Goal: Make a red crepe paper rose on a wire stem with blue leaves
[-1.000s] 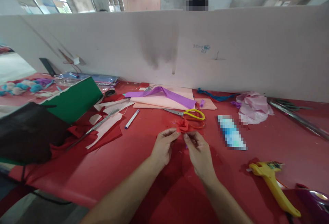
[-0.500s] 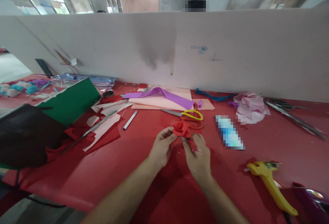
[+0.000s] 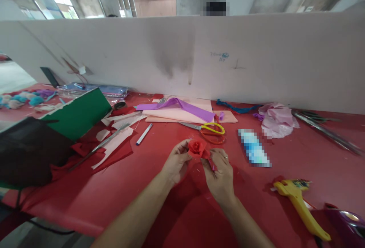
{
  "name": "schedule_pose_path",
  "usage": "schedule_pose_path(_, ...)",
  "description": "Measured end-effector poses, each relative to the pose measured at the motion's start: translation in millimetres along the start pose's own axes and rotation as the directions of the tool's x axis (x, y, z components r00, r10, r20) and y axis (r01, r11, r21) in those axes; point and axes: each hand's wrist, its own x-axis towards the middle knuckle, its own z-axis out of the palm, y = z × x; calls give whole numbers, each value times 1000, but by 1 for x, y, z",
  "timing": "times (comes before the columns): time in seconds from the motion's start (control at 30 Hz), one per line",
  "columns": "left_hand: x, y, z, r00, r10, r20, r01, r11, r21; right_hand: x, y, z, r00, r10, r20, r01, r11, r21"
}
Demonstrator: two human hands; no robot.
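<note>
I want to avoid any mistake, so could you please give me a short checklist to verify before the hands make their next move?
1. Red flower supported: ok, held between the left hand and right hand.
2. Yellow-handled scissors apart from both hands: ok, lying beyond the flower.
3. Yellow glue gun resting on the table: ok, off to the right.
4. Glue gun's heat: cannot tell.
5. Pale pink scraps tidied away: not ok, lying loose at left.

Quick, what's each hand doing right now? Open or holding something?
Left hand: closed, holding the left side of the red flower.
Right hand: closed, holding the right side of the same flower.
</note>
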Motion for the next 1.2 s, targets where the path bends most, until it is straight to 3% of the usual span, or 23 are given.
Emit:
schedule_pose_path(0.13,0,-1,-1,999,-31,-20,30,999,-29,0,1,-1,1000,3,-1,-3,999,37)
schedule_pose_path(0.27,0,-1,2,996,53,-69,-55,998,-23,1,1,-2,998,58,13,-59,994,87)
schedule_pose_path(0.4,-3,1,5,993,116,-26,-114,992,60,1,-2,-2,978,205,32,-207,956,208)
schedule_pose_path(0.47,-6,3,7,988,154,23,-156,978,139,1,-2,0,925,363,116,-378,839,391)
schedule_pose_path(0.53,-8,6,9,981,180,69,-191,952,238,2,-2,3,841,494,221,-518,618,591)
schedule_pose_path(0.63,-9,7,11,977,199,79,-214,918,333,3,1,7,747,599,289,-563,339,754)
schedule_pose_path(0.7,-9,5,12,979,194,55,-202,925,322,4,2,9,715,628,306,-560,254,788)
schedule_pose_path(0.8,-7,0,10,983,185,3,-177,936,303,5,2,11,697,637,328,-560,198,804)
schedule_pose_path(0.97,-7,-6,10,980,182,-85,-143,931,336,5,2,13,682,664,306,-589,251,768)
schedule_pose_path(1.07,-9,-4,11,964,242,-111,-175,890,421,3,1,12,750,618,236,-585,454,672)
schedule_pose_path(1.2,-10,-1,13,937,314,-151,-200,840,504,-1,-4,8,833,536,137,-543,748,383)
